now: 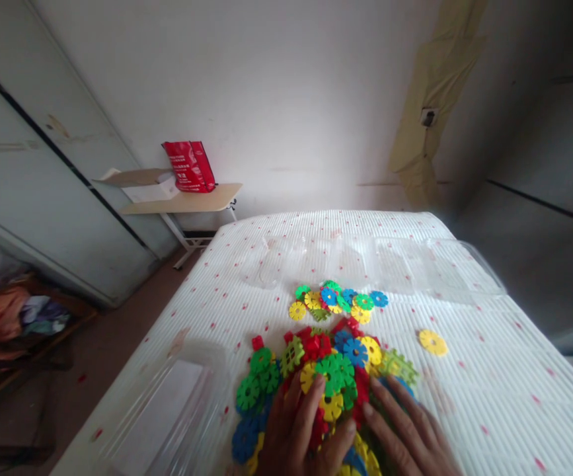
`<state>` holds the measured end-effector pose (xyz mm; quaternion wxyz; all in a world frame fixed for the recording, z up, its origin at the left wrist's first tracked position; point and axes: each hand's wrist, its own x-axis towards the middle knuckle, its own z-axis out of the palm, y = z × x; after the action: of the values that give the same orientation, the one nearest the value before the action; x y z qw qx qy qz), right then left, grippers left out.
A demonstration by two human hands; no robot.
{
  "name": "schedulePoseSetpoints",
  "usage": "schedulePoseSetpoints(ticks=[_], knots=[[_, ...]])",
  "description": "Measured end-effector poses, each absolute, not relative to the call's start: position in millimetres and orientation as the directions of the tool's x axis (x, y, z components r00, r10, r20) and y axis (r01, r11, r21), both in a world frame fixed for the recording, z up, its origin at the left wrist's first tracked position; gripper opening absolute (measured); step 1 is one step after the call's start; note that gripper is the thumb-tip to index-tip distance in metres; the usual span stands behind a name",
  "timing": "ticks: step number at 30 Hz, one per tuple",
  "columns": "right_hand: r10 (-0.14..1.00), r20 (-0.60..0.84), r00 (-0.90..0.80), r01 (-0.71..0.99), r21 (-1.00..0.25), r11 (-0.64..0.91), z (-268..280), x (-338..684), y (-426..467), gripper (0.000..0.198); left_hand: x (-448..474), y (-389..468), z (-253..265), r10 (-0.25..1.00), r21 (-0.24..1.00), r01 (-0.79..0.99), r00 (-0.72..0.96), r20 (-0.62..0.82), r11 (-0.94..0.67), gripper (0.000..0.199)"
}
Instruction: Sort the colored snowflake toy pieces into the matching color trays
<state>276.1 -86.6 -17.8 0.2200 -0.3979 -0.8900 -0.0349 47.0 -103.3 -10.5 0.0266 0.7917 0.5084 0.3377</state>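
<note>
A heap of plastic building pieces (pixel 336 370) in green, blue, yellow and red lies in front of me, mostly notched discs with some red blocks and green lattice squares. My left hand (pixel 303 430) rests on the heap's near left part, fingers apart. On the near right side, my right hand (pixel 410 430) lies against the pieces with its fingers stretched out. Neither hand grips a piece that I can see; the pieces under the palms are hidden. A smaller cluster of discs (pixel 336 301) sits just beyond the heap, and a single yellow disc (pixel 433 342) lies to the right.
A clear plastic compartment tray (pixel 355 261) spans the far part of the bed-like surface. At near left is a clear plastic container (pixel 167 403) with a pale sheet. A red bag (pixel 190 165) and a box (pixel 150 188) stand on a side table (pixel 211 198).
</note>
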Motion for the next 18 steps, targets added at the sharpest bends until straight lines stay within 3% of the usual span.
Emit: schedulePoseSetpoints(ticks=[8, 12, 15, 18], knots=[[0.756, 0.511, -0.409, 0.581, -0.494, 0.647, 17.5, 244.0, -59.3, 0.067, 45.2, -75.4, 8.0, 0.819, 0.492, 0.677, 0.316, 0.479, -0.548, 0.065], [0.779, 0.539, -0.321, 0.534, -0.576, 0.619, 29.8, 229.9, -40.7, 0.057, 50.7, -63.9, 11.1, 0.871, 0.721, 0.525, 0.086, 0.484, -0.452, 0.057], [0.774, 0.555, -0.305, 0.508, -0.593, 0.625, 39.9, 217.5, -25.3, 0.06, 55.3, -55.6, 18.7, 0.916, 0.898, 0.3, -0.142, 0.375, -0.321, 0.051], [0.768, 0.54, -0.343, 0.484, -0.599, 0.637, 51.8, 202.2, -12.9, 0.067, 57.7, -49.3, 29.2, 0.942, 0.971, 0.08, -0.236, 0.238, -0.225, 0.055]])
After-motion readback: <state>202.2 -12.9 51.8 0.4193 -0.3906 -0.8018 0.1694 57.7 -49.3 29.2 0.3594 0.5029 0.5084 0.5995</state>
